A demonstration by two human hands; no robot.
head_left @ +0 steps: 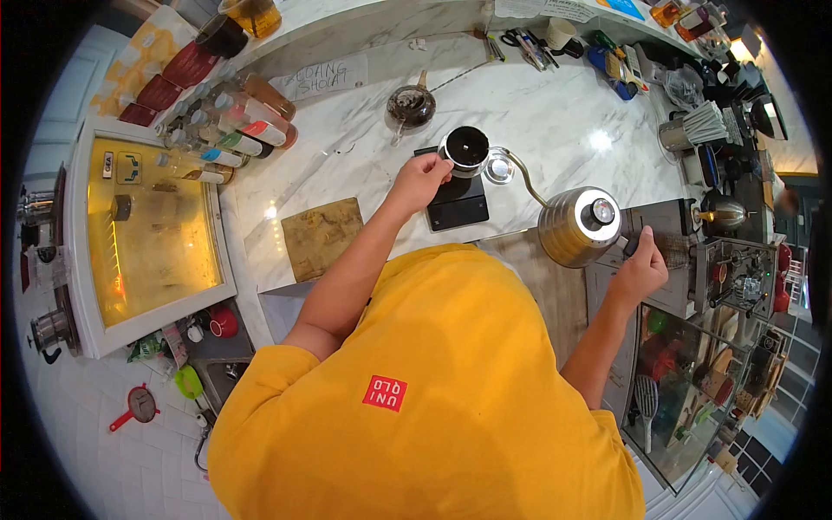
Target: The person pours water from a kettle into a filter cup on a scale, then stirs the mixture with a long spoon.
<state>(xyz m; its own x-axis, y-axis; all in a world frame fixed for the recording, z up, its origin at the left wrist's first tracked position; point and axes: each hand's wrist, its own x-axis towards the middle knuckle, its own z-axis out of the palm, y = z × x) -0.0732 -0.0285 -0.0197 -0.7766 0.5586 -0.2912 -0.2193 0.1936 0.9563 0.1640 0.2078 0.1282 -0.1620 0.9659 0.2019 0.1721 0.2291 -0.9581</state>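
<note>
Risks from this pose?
1. Kettle is held in the right hand off to the side; its long spout could clip the lid near the dripper.
2. Left hand touches the dripper on the scale; a nudge might tip it.

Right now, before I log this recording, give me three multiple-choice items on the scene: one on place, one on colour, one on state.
1. Where does the dark round dripper stand?
A. on the black flat scale
B. in the lit cabinet
C. on the floor

2. What colour is the person's shirt?
A. blue
B. yellow
C. white

3. What is the right hand doing?
A. hanging free
B. holding scissors
C. gripping the steel gooseneck kettle by its handle

Answers: 1 A, it sits atop the scale, left hand touching it; 2 B, plainly yellow; 3 C, fingers closed on the handle.
</note>
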